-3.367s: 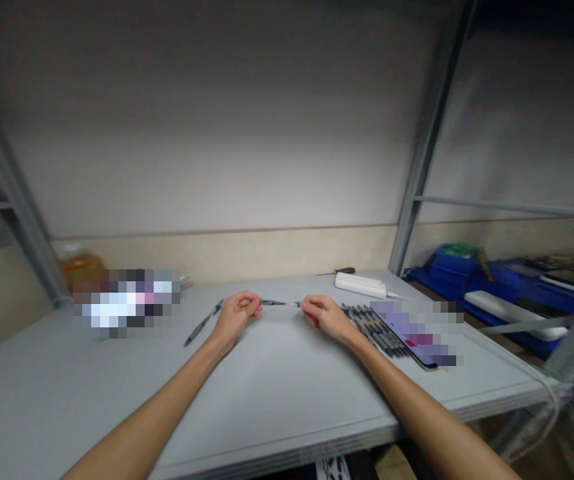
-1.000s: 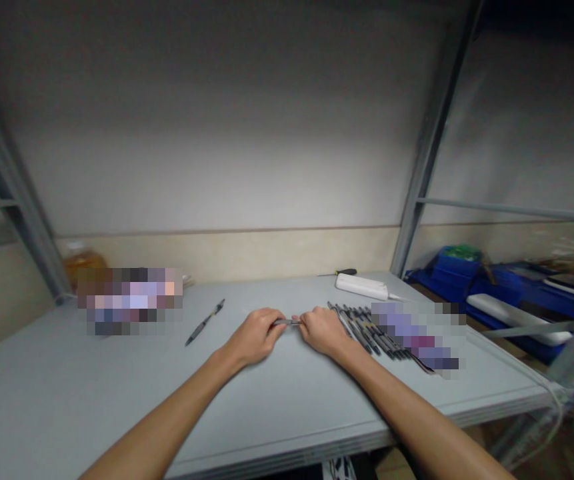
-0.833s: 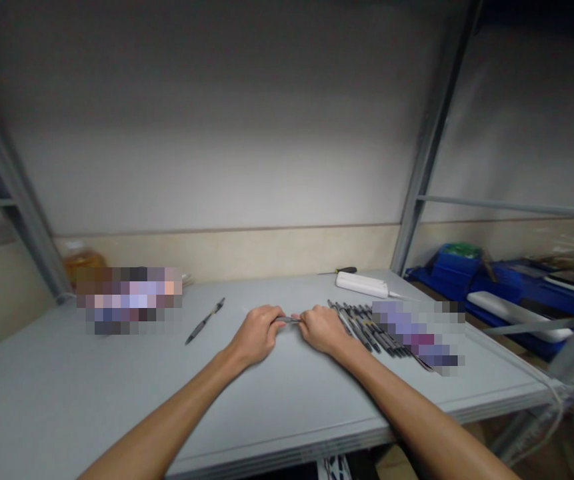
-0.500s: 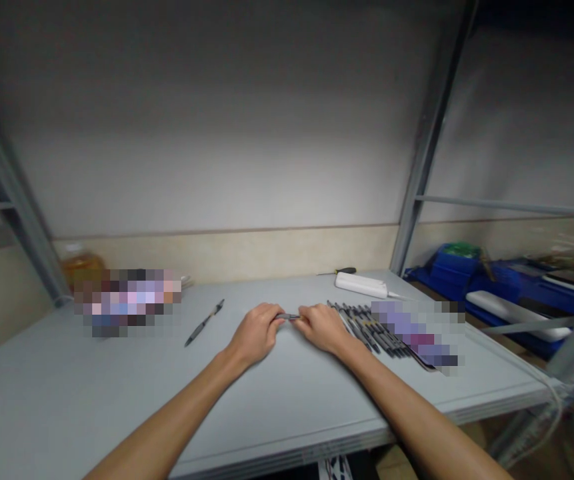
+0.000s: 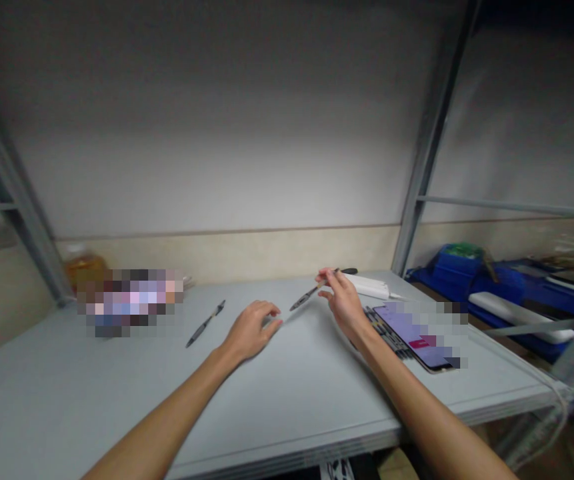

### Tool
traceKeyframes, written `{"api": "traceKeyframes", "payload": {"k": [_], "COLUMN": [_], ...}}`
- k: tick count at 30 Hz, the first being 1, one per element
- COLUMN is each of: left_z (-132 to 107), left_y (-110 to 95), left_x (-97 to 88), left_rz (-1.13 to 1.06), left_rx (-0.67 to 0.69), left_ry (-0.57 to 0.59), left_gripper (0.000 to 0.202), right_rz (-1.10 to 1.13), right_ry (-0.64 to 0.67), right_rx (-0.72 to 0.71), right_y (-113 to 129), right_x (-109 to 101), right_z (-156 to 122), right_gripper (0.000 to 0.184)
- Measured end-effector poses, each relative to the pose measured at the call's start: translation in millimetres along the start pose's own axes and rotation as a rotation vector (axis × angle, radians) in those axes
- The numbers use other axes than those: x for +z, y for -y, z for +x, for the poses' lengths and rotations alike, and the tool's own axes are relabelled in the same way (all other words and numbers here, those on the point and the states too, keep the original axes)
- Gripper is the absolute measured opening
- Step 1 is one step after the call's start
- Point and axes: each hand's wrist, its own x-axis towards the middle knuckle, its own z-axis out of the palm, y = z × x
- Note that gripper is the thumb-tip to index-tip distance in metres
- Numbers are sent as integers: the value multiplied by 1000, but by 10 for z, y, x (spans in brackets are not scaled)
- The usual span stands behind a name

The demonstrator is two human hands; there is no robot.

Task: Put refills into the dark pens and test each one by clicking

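Note:
My right hand (image 5: 343, 299) grips a dark pen (image 5: 307, 297) near its upper end, and the pen slants down to the left above the table. To its left, my left hand (image 5: 254, 328) hovers low with thumb and fingers apart, holding nothing. Another dark pen (image 5: 205, 325) lies alone on the table, left of my left hand. Under and beside my right wrist is a row of several dark pens (image 5: 391, 339), partly covered by that hand and arm.
A smartphone (image 5: 407, 331) with a lit screen lies right of the pen row. Behind my right hand are a white power strip (image 5: 368, 287) and a screwdriver (image 5: 349, 271). A bottle of amber liquid (image 5: 84, 267) stands back left on the grey table (image 5: 277, 413). Blue bins (image 5: 459, 267) sit beyond the right post.
My hands have moved apart. The right one has lifted the pen up and to the right, while the left has let go of it and spread its fingers.

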Motion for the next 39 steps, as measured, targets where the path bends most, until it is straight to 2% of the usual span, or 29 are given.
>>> {"api": "traceKeyframes", "payload": {"k": [5, 8, 12, 15, 20, 23, 29, 35, 39], "left_z": [9, 16, 15, 12, 9, 5, 6, 7, 1], "left_y": [35, 55, 68, 83, 119, 126, 110, 101, 105], "left_x": [-13, -25, -26, -18, -2, -4, -18, -22, -23], "left_rz": [14, 25, 44, 55, 72, 81, 92, 98, 94], "left_rx": [-50, -71, -80, -84, -91, -93, -113, -150, -157], "left_ry": [16, 23, 49, 64, 75, 74, 94, 106, 106], "left_gripper": [18, 18, 19, 20, 20, 20, 21, 21, 21], "right_rz": [478, 582, 575, 577, 624, 615, 600, 584, 588], "right_ry": [75, 160, 133, 136, 248, 264, 303, 267, 295], "right_rx": [244, 396, 521, 542, 594, 615, 668, 663, 634], "right_y": [210, 297, 351, 373, 395, 396, 402, 383, 374], "right_x": [-93, -109, -26, 68, 166, 198, 236, 235, 221], "right_z": [134, 173, 175, 149, 118, 116, 112, 122, 125], "right_gripper": [21, 36, 37, 35, 38, 34, 42, 34, 36]}}
